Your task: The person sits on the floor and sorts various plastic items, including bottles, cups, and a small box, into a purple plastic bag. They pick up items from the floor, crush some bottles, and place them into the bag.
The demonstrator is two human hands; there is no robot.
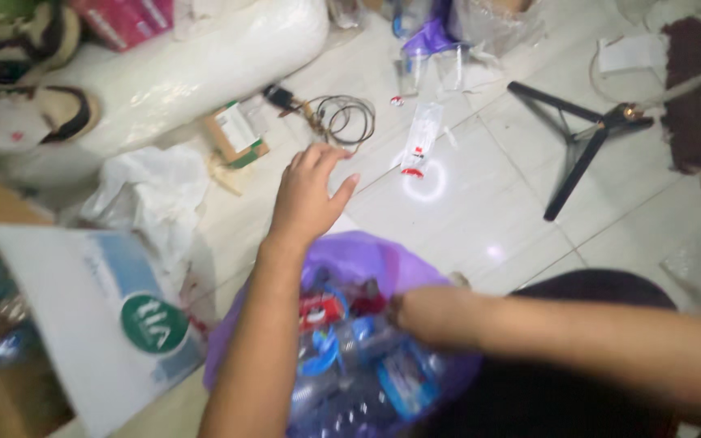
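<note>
1. Around the purple bag (367,259), low in the head view: already part-filled with crushed clear plastic bottles (350,357) with blue and red labels; mouth open.
2. Beyond the purple bag, on the tiled floor (488,195): a clear wrapper with a red end (419,146), a coil of cable (350,118), a small cardboard box (237,134) and more clear packaging, all outside the bag.
3. Above the bag's far rim: left hand (310,195), grip open, fingers spread, holding nothing; nearest the cable, not touching it.
4. At the bag's right edge: right hand (423,312), seemingly pinching the rim, though too blurred to tell for sure.
5. Left of the bag: white and blue carton (83,316), white plastic bag (156,186); black tripod (582,142) well apart, far right.
</note>
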